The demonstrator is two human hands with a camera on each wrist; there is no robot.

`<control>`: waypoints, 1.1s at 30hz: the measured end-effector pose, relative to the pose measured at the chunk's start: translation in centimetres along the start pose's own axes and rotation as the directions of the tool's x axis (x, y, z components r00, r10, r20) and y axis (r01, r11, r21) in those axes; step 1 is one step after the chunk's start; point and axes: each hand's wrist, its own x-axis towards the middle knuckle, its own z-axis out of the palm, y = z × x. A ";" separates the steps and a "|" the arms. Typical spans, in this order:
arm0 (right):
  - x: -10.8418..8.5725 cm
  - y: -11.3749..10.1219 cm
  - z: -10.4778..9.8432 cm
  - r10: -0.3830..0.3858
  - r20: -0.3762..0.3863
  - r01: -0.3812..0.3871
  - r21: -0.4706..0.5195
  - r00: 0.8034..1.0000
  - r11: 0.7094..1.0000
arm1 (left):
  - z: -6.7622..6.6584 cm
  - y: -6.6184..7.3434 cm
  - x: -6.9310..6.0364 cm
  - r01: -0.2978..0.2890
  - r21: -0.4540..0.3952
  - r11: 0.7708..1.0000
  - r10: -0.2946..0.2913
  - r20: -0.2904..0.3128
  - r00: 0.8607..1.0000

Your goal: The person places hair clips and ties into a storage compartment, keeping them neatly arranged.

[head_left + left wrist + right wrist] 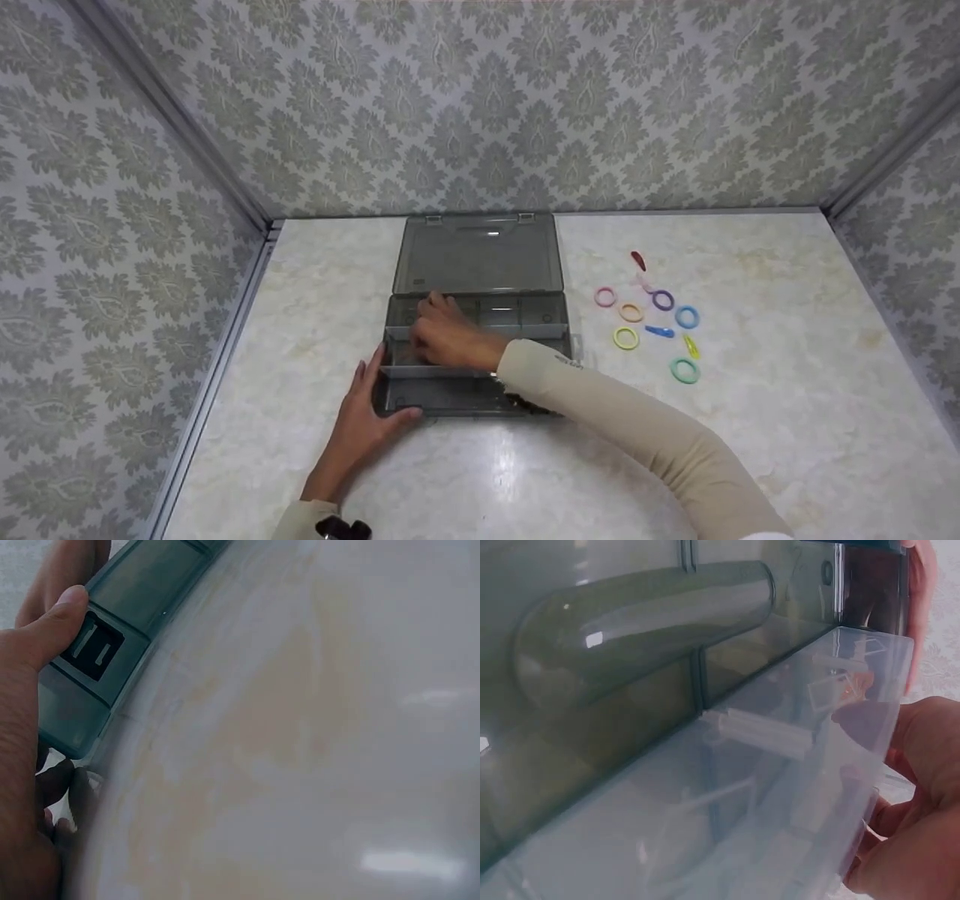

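While the left hand (367, 420) braces the near-left corner of the grey case (450, 395), its grip spread wide with the thumb on the near edge and the fingers along the left wall, the right hand (454, 335) reaches down over the left part of the back and middle rows. Its fingers are bent, but I cannot tell whether that grip holds anything; the right wrist view shows fingertips through a translucent divider (667, 825). The case sits mid-surface (300, 300), its rows running left to right, the lid (480, 259) folded open behind. Coloured rings (678, 316) and clips (659, 331) lie scattered to its right, well apart from both hands, the right hand nearer; the blue clip's long axis points roughly toward the case.
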 end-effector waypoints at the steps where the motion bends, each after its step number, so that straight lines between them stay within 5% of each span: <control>1: 0.0 0.0 0.1 -0.003 0.002 0.003 0.006 1.000 1.000 | 0.0 0.0 0.0 0.002 -0.003 1.000 -0.002 0.001 1.000; 16: -0.8 1.6 -0.4 -0.045 0.003 0.044 0.085 0.999 0.995 | 0.2 0.5 0.2 0.044 0.038 0.998 -0.045 0.007 0.999; 33: -6.8 6.6 -3.4 -0.069 -0.137 0.099 0.224 0.988 0.970 | 0.1 0.5 0.1 0.045 0.047 0.998 -0.046 0.021 0.999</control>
